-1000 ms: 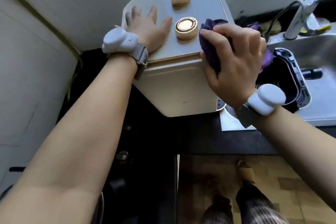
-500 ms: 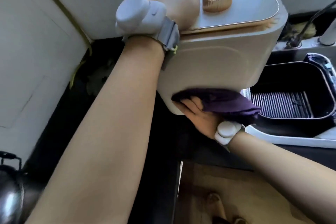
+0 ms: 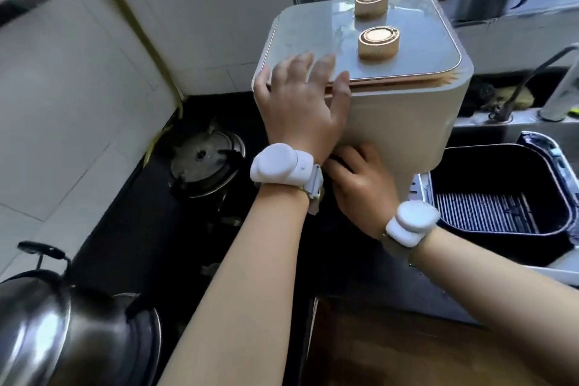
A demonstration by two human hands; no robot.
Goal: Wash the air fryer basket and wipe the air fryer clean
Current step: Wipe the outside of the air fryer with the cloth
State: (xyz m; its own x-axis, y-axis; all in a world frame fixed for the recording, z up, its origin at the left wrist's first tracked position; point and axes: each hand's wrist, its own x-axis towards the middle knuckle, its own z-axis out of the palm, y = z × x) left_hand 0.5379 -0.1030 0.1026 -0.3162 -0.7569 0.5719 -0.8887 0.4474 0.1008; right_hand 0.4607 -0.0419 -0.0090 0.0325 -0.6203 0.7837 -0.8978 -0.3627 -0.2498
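**Both hands on the fryer**

Now the cream air fryer (image 3: 404, 110) stands on a black stovetop (image 3: 150, 213) beside the sink, where its basket (image 3: 501, 194) sits. Left hand (image 3: 300, 110) lies flat, fingers spread, on the lid corner; right hand (image 3: 363, 185) curls low at the base, grip unclear.

Daylight enters from the window at the top right, leaving a pale sheen on the cream air fryer's glossy top (image 3: 360, 31). The black counter (image 3: 150, 229) below lies in deep shadow. The rounded steel kettle (image 3: 62, 332) glares. Straight lines bow toward the edges, and the fingertips are slightly blurred.
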